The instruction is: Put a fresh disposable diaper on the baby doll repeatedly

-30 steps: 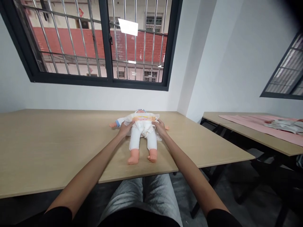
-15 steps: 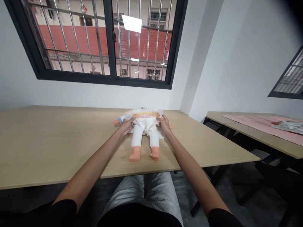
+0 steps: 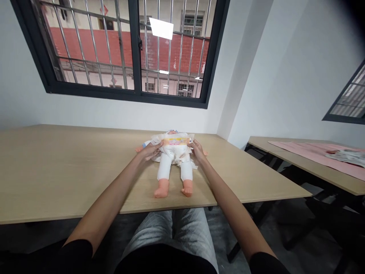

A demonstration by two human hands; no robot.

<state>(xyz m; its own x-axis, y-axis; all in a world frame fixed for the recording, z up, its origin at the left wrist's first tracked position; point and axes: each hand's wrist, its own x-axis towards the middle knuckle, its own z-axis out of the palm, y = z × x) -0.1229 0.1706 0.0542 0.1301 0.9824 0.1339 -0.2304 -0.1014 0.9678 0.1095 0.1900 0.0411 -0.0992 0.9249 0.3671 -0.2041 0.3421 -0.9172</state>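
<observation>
Diaper front [image 3: 176, 141] has dipped, the doll [image 3: 164, 167] lying lengthwise, feet [image 3: 162, 189] toward the viewer

Passage is offered over the worktop [image 3: 71, 171] at frame left; the centre is blocked by the baby doll [image 3: 164, 166].

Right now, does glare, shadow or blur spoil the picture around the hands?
Head view: white glare lies on the barred window, clear of the left hand and right hand; head view: a dark blur covers the upper right corner; head view: the floor is dark; head view: the diaper shows its coloured band, print too small to read.
</observation>
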